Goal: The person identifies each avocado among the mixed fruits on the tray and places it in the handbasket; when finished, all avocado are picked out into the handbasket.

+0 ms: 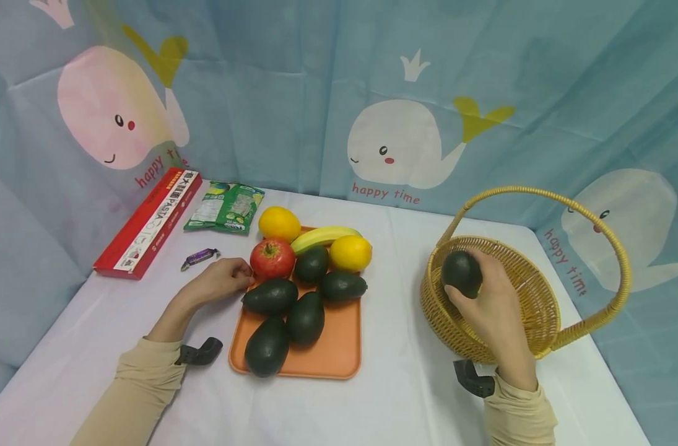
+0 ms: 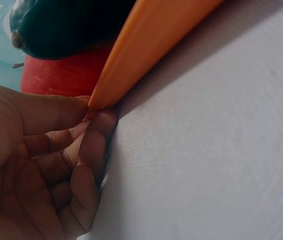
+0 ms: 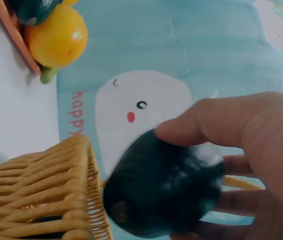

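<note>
My right hand [image 1: 497, 303] grips a dark green avocado [image 1: 461, 274] at the left side of the opening of a wicker basket [image 1: 547, 310]. In the right wrist view the thumb lies along one side of this avocado [image 3: 164, 187], with fingers around the other. The left hand [image 1: 218, 282] pinches the left rim of an orange tray [image 1: 333, 347] between thumb and fingertips, as the left wrist view shows at the tray edge [image 2: 126, 60]. On the tray lie several avocados [image 1: 267, 347], a red pomegranate [image 1: 272, 257], a banana [image 1: 324, 237] and two yellow lemon-like fruits [image 1: 350, 253].
The basket's tall arched handle [image 1: 606, 232] rises on the right. Left of the tray are a red pasta box [image 1: 149, 223], a green snack bag [image 1: 225, 207] and a purple wrapped candy [image 1: 200, 257]. A printed curtain [image 1: 294, 124] hangs behind the white table [image 1: 394, 347].
</note>
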`<state>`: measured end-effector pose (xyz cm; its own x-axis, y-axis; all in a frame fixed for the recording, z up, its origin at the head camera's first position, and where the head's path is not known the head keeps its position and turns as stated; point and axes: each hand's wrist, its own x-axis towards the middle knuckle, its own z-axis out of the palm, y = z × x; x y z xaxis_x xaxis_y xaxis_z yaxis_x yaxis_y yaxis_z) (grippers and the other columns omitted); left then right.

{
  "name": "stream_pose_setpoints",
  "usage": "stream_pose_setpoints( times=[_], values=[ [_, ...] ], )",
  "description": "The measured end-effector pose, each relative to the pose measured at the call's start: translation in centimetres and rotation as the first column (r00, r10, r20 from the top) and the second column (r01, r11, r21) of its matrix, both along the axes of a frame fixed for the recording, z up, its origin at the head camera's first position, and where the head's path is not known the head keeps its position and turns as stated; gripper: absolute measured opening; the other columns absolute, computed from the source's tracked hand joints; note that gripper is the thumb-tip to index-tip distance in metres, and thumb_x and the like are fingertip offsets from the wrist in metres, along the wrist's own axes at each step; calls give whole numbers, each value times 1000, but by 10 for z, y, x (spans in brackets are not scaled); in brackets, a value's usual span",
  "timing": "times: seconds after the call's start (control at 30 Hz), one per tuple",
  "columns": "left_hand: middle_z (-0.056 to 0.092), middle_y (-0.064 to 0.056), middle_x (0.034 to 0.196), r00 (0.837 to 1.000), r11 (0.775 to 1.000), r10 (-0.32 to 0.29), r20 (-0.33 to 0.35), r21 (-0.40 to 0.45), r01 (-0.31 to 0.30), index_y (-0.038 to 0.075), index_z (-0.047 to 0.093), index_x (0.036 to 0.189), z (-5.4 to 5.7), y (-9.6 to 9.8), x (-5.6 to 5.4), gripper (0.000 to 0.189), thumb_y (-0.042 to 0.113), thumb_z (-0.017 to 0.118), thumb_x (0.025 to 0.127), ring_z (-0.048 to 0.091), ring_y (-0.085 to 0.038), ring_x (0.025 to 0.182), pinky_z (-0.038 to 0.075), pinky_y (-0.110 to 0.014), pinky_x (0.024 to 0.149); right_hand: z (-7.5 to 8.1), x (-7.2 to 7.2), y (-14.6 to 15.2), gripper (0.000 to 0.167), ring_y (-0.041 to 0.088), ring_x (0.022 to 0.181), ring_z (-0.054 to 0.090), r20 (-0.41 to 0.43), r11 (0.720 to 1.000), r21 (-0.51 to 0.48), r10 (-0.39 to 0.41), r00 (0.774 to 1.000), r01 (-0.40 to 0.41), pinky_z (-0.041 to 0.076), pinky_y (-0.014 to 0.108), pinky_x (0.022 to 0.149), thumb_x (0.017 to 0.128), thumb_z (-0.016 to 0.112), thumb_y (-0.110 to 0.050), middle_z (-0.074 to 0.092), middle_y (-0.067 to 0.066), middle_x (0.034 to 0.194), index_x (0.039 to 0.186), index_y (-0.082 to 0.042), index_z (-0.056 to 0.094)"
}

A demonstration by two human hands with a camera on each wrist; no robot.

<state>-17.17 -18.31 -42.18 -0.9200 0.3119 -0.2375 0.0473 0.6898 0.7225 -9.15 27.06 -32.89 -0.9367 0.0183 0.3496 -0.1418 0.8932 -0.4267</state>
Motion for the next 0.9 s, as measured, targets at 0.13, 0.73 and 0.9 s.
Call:
stream_pose_setpoints(
  times=[0.13, 0.73, 0.9],
  values=[
    [64, -8, 80, 1000, 1000, -9, -12, -4, 9, -2, 61, 99, -2, 0, -1, 19, 16, 60, 92, 54, -18, 75, 46, -29, 70, -6, -2, 6, 68, 45, 111, 56, 114, 997, 59, 42, 993, -49, 46, 60, 86, 80, 76, -15, 51, 24, 131, 139, -4, 45],
    [65, -10, 83, 1000, 1000, 1, -7, 6, -1, -3, 61, 101, -1, 1, -2, 22, 17, 61, 92, 54, -18, 76, 46, -28, 70, -24, -17, 18, 58, 50, 114, 54, 284, 965, 204, 104, 953, -166, 43, 61, 94, 76, 75, -5, 57, 29, 128, 130, 3, 54],
    [65, -9, 83, 1000, 1000, 7, 5, -5, -7, -2, 61, 101, -1, 0, -1, 21, 17, 60, 92, 54, -18, 76, 46, -27, 70, -27, -17, 19, 58, 50, 116, 53, 345, 955, 223, 111, 932, -196, 43, 62, 95, 78, 74, -3, 58, 27, 129, 132, 0, 54]
  ],
)
